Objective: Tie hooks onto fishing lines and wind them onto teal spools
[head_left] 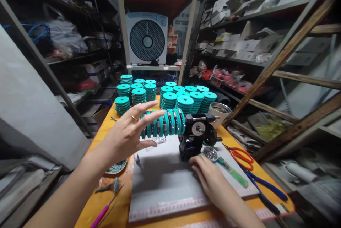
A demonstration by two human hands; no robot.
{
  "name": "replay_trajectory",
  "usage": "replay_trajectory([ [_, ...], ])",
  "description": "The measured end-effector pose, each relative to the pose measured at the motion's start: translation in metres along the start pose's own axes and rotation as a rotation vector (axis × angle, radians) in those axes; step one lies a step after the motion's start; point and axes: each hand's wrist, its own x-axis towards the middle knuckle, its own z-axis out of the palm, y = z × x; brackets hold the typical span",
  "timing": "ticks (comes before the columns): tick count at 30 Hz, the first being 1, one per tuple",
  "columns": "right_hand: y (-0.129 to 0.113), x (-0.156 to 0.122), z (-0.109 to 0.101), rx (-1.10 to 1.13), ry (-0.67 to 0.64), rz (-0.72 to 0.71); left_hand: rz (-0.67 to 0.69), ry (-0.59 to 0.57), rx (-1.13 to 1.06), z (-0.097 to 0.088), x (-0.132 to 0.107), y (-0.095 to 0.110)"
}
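My left hand (129, 126) is raised at the left end of a row of turquoise spools (174, 120) with metal clips or pins between them. Its fingers are spread, thumb apart below, and a ring shows on one finger. The spools sit side by side on the shaft of a black hand-cranked winder (195, 128) with a round dial. Low beside the winder's foot lies my right hand (209, 174), fingers extended with their tips at the base; whether they press on it is unclear. Under both is a white board (165, 189).
Stacks of turquoise spools (183, 102) stand behind the winder. At right are a dish of small metal parts (210, 152), a green cutter (234, 173), red-handled scissors (242, 157), blue-handled pliers (269, 185) and a cup (220, 110). A pink-handled tool (102, 213) lies left.
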Motion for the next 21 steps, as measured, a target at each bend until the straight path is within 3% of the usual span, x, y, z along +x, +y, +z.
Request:
replay_trajectory([
  [5,0.003,-0.003,-0.005,-0.009,0.016,-0.018,-0.206,0.009,-0.199,0.000,-0.019,-0.014],
  [8,-0.006,-0.005,-0.017,-0.031,0.109,-0.104,-0.213,0.051,-0.272,0.008,-0.026,-0.019],
  [13,-0.052,0.009,-0.054,-0.035,0.332,-0.368,-0.246,0.050,-0.393,0.011,-0.026,-0.025],
  [18,-0.104,0.051,-0.080,0.076,0.493,-0.582,-0.334,-0.010,-0.483,0.002,-0.019,-0.027],
  [21,-0.120,0.079,-0.086,0.183,0.519,-0.612,-0.333,-0.069,-0.521,-0.005,-0.013,-0.029],
])
